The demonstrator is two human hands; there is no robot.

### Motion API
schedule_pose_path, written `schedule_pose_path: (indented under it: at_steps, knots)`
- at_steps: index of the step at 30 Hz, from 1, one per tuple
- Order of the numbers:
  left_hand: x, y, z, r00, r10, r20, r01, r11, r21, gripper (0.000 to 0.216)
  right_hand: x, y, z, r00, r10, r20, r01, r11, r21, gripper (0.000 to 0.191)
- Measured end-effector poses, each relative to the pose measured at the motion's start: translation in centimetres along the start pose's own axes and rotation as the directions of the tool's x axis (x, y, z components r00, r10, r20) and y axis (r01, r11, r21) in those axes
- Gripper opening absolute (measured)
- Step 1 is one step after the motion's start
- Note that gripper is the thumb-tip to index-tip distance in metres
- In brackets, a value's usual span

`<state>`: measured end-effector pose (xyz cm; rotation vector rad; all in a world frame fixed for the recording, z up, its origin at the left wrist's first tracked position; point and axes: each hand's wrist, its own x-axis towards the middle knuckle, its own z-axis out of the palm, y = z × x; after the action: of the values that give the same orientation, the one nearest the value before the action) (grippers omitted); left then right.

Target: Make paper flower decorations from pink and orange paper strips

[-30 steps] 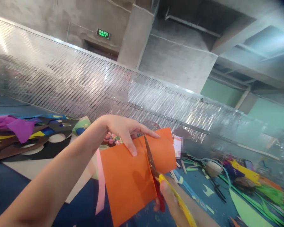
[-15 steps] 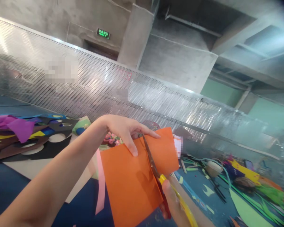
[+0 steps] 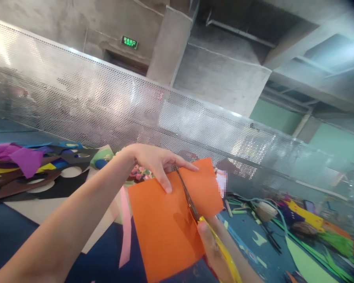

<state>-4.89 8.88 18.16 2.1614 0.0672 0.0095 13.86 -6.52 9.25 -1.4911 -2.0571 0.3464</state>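
Observation:
My left hand [image 3: 162, 163] holds the far edge of an orange sheet of paper [image 3: 162, 224], thumb on top and the other fingers partly hidden beneath. In my right hand [image 3: 211, 241] is a pair of scissors [image 3: 189, 198] with yellow and red handles. Their blades lie along a cut that runs up through the sheet, with the larger part on the left and a narrower flap on the right. The blade tips reach close to my left thumb and index finger. The lower fingers of my right hand are out of sight behind the handle.
A pink paper strip [image 3: 124, 232] lies left of the sheet on the blue table [image 3: 106, 267]. Purple paper [image 3: 26, 159] and dark cut-out scraps are piled at the left. Green strips and a cup [image 3: 266, 211] lie at the right. A perforated metal panel [image 3: 106, 94] stands behind.
The scissors have moved slightly up and left along the cut, and the blades have closed further. The orange sheet has shifted a little; my left hand stays nearly in place.

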Motion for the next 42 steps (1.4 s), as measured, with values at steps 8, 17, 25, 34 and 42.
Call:
schedule_pose_path:
  at_steps: [8, 17, 25, 34, 42]
  knots:
    - [-0.8, -3.2, -1.8, 0.998, -0.066, -0.006, 0.066, 0.997, -0.031, 0.082, -0.5, 3.4, -4.5, 0.950, 0.095, 0.298, -0.104, 0.994, 0.017, 0.059]
    - [0.2, -6.5, -3.2, 0.987, -0.163, 0.013, 0.160, 0.982, 0.102, 0.056, -2.0, 16.3, -9.7, 0.754, 0.657, -0.023, -0.538, 0.597, -0.595, 0.040]
    - [0.1, -5.6, -2.6, 0.994, -0.070, 0.081, 0.075, 0.995, -0.061, 0.055, -2.6, 20.9, -8.7, 0.723, 0.685, -0.092, -0.586, 0.538, -0.606, 0.028]
    - [1.6, -5.3, -2.4, 0.991, -0.103, 0.080, 0.099, 0.994, 0.056, 0.066, 2.1, 8.2, -1.7, 0.978, 0.206, 0.044, -0.198, 0.823, 0.533, 0.062]
    - [1.1, -5.8, -2.9, 0.997, -0.079, -0.016, 0.080, 0.995, 0.064, 0.075, 1.9, 13.5, -3.4, 0.923, 0.353, -0.155, -0.321, 0.926, 0.199, 0.047]
